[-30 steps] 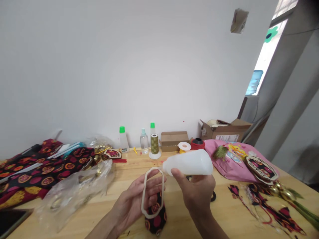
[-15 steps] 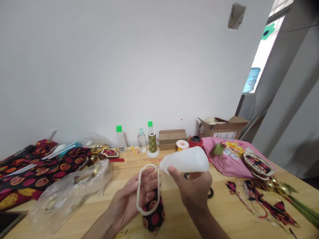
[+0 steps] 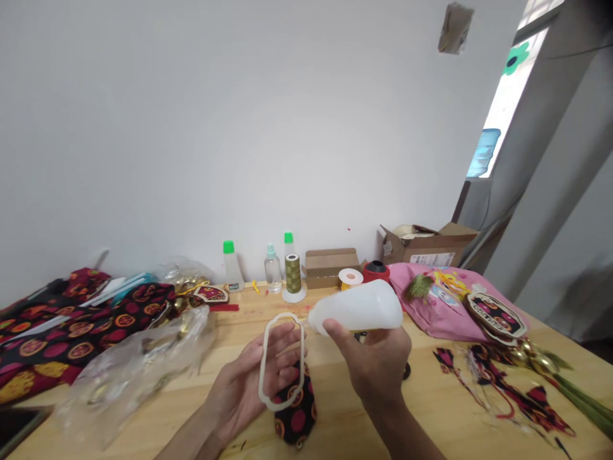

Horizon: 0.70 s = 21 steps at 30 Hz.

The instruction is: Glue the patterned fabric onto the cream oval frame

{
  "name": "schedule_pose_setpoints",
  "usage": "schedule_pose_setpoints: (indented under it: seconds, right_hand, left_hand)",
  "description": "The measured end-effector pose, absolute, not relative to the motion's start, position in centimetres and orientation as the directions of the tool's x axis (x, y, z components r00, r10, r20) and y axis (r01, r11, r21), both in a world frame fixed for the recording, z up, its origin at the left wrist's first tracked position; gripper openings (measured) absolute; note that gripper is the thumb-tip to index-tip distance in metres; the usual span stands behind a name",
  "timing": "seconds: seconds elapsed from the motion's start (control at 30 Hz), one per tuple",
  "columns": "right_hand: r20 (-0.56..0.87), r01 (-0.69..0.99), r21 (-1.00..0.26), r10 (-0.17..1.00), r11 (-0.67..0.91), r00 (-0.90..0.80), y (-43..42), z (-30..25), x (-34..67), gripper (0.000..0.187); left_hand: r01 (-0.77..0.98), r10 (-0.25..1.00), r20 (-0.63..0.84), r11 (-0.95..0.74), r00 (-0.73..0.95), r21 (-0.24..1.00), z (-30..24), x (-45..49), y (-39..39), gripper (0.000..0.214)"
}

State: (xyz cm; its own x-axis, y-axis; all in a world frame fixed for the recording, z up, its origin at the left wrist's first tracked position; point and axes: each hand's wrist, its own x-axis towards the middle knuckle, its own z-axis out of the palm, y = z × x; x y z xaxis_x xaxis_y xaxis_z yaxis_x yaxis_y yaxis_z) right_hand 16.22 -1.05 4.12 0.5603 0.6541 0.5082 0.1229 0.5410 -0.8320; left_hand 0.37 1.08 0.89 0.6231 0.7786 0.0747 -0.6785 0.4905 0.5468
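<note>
My left hand (image 3: 239, 380) holds up a pale, scallop-ended oval frame (image 3: 262, 370), its fingers curled behind and showing through the opening. In my right hand (image 3: 378, 367) lies a white squeeze bottle (image 3: 359, 308), tipped on its side with the nozzle pointing left. The nozzle tip is at the upper right edge of the frame; whether it touches I cannot tell. Below the frame, a dark patterned fabric piece (image 3: 297, 418) with red and gold round motifs rests on the wooden table (image 3: 335, 415), partly hidden by the frame and fingers.
Along the wall stand a green-capped bottle (image 3: 233, 268), a clear bottle (image 3: 272, 271), an olive thread spool (image 3: 292, 275) and a small cardboard box (image 3: 330, 267). Patterned fabric (image 3: 86, 332) and a plastic bag (image 3: 143, 364) lie left. On the right are a pink bag (image 3: 431, 313) and tassels (image 3: 582, 399).
The frame and my left hand have shifted slightly left. The bottle has moved slightly right, with its nozzle still by the frame's upper right edge.
</note>
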Motion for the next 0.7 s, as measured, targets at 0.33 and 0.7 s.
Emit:
schedule_pose_setpoints:
  seconds: [0.33, 0.7]
  right_hand:
    - [0.497, 0.049, -0.824, 0.679, 0.564, 0.540, -1.00, 4.27, 16.26, 0.025]
    - [0.473, -0.060, -0.800, 0.689, 0.597, 0.549, -0.86, 4.40, 16.07, 0.034]
  left_hand:
    - [-0.685, 0.816, 0.040, 0.456, 0.576, 0.568, 1.11, 0.07, 0.96, 0.031]
    - [-0.680, 0.806, 0.025, 0.482, 0.591, 0.552, 1.40, 0.11, 1.10, 0.032]
